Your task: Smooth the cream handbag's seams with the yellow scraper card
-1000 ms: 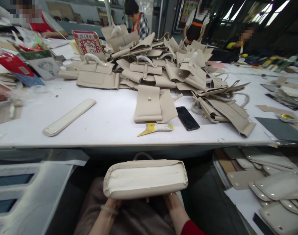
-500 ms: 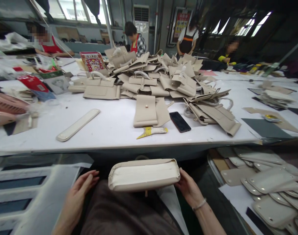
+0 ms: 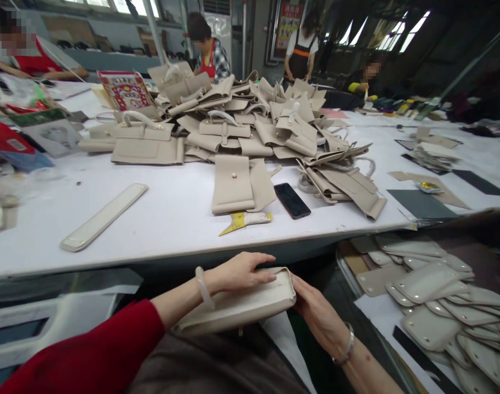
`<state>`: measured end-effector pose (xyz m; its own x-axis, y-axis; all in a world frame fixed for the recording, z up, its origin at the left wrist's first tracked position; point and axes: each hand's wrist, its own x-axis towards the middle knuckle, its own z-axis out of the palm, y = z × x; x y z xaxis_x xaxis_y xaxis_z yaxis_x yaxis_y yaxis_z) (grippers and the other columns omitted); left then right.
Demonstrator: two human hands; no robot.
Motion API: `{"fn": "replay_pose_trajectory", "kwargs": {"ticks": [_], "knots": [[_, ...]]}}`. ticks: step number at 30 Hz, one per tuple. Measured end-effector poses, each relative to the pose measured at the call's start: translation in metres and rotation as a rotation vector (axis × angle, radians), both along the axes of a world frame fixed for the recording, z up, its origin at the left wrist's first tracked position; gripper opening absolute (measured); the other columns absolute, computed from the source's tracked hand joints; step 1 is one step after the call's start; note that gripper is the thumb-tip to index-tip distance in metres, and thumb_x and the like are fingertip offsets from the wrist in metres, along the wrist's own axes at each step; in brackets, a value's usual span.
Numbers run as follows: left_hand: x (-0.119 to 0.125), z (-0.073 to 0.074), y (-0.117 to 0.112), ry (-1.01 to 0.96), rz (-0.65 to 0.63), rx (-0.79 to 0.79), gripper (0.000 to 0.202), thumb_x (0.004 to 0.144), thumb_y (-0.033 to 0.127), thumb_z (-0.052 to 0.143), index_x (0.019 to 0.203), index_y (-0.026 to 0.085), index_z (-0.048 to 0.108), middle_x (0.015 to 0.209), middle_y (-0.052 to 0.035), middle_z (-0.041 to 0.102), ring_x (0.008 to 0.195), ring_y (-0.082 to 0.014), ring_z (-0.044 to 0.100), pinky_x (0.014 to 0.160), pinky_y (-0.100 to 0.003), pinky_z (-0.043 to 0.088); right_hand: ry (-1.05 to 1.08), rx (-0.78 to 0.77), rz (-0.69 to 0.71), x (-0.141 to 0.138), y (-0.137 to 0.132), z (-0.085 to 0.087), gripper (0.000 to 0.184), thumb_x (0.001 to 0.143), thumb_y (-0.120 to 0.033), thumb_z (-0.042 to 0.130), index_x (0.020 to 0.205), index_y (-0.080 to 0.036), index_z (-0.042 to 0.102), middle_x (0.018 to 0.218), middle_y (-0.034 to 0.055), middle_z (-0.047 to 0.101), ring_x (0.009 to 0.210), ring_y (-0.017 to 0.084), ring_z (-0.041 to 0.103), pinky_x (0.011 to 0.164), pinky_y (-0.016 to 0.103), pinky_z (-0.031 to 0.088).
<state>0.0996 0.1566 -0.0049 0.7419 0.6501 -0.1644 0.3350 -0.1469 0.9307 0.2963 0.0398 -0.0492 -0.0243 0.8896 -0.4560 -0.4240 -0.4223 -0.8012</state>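
L hand [image 3: 241,272] flat atop beige bag [image 3: 250,303], fingers spread; R hand [image 3: 319,314] open, seemingly touching its end.

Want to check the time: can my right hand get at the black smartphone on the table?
Probably yes: the right hand touches only the beige leather bag, and the flat black smartphone lies uncovered near the front edge of the white table.

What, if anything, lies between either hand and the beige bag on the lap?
Nothing visible. The left hand lies flat on top of the beige bag, and the right hand touches its right end directly.
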Motion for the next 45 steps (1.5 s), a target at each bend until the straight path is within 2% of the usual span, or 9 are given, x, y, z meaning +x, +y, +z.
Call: {"fn": "replay_pose_trajectory", "kwargs": {"ticks": [6,17,24,27,29,32,35,40,45], "knots": [[0.023,-0.005,0.011,0.190,-0.268,0.030,0.055,0.079,0.033,0.064,0.133,0.025,0.060,0.125,-0.0048,0.068,0.113,-0.0307,0.062,0.099,-0.038,0.047,-0.093,-0.028,0.064,0.001,0.002,0.005,0.050,0.088,-0.051,0.065,0.129,-0.023,0.064,0.129,0.0060,0.064,0.114,0.023,0.057,0.092,0.032,0.047],[0.023,-0.015,0.019,0.197,-0.310,-0.005,0.048,0.083,0.041,0.060,0.129,0.025,0.061,0.124,-0.0057,0.068,0.112,-0.0291,0.063,0.099,-0.036,0.046,-0.707,0.067,0.345,0.007,0.023,0.018,0.050,0.098,-0.052,0.045,0.134,-0.021,0.059,0.122,0.0049,0.068,0.110,0.026,0.060,0.101,0.039,0.043],[0.020,-0.019,0.020,0.121,-0.318,-0.062,0.059,0.079,0.039,0.067,0.135,0.021,0.056,0.133,-0.0075,0.063,0.120,-0.0294,0.057,0.103,-0.036,0.043,-0.484,0.019,0.169,-0.005,0.008,0.007,0.051,0.097,-0.052,0.048,0.139,-0.024,0.053,0.140,0.0035,0.057,0.130,0.023,0.048,0.115,0.039,0.031],[0.014,-0.016,0.022,0.062,-0.279,-0.121,0.064,0.087,0.051,0.057,0.140,0.016,0.051,0.141,-0.0109,0.055,0.128,-0.0279,0.052,0.110,-0.036,0.037,-0.362,0.029,0.159,-0.001,0.002,0.008,0.054,0.095,-0.054,0.051,0.138,-0.023,0.053,0.145,0.0052,0.052,0.134,0.022,0.046,0.117,0.039,0.030],[0.007,-0.013,0.022,0.083,-0.247,-0.108,0.061,0.092,0.055,0.047,0.136,0.015,0.055,0.139,-0.0116,0.057,0.127,-0.0278,0.053,0.110,-0.037,0.037,-0.439,0.030,0.183,0.009,0.007,0.011,0.057,0.092,-0.055,0.055,0.136,-0.018,0.055,0.140,0.0093,0.056,0.130,0.024,0.050,0.114,0.040,0.035],[-0.006,-0.011,0.018,0.136,-0.241,-0.064,0.052,0.094,0.054,0.043,0.128,0.021,0.064,0.130,-0.0069,0.065,0.118,-0.0269,0.059,0.104,-0.036,0.041,-0.864,0.180,0.249,0.029,0.034,0.018,0.053,0.096,-0.051,0.047,0.129,-0.011,0.059,0.124,0.0149,0.067,0.114,0.025,0.063,0.100,0.039,0.050],[-0.015,-0.015,0.013,0.133,-0.205,-0.039,0.045,0.095,0.051,0.043,0.124,0.026,0.067,0.123,-0.0018,0.069,0.109,-0.0246,0.063,0.099,-0.033,0.043,-1.207,0.424,0.327,0.035,0.083,0.024,0.040,0.097,-0.041,0.045,0.119,-0.012,0.064,0.114,0.0142,0.070,0.105,0.024,0.067,0.095,0.039,0.053],[-0.014,-0.018,0.012,0.135,-0.185,-0.113,0.046,0.092,0.055,0.046,0.121,0.028,0.069,0.115,0.0006,0.072,0.103,-0.0243,0.065,0.093,-0.031,0.046,-1.441,0.667,0.501,-0.001,0.169,0.029,0.024,0.089,-0.022,0.060,0.111,-0.016,0.066,0.124,0.0140,0.062,0.120,0.027,0.053,0.107,0.043,0.040],[-0.012,-0.016,0.017,0.156,-0.208,-0.165,0.051,0.092,0.055,0.049,0.130,0.024,0.063,0.131,-0.0027,0.065,0.118,-0.0266,0.059,0.104,-0.034,0.042,-1.568,0.650,0.651,-0.030,0.209,0.021,0.027,0.088,-0.029,0.064,0.108,-0.012,0.062,0.124,0.0217,0.055,0.124,0.037,0.044,0.104,0.051,0.036]]}}
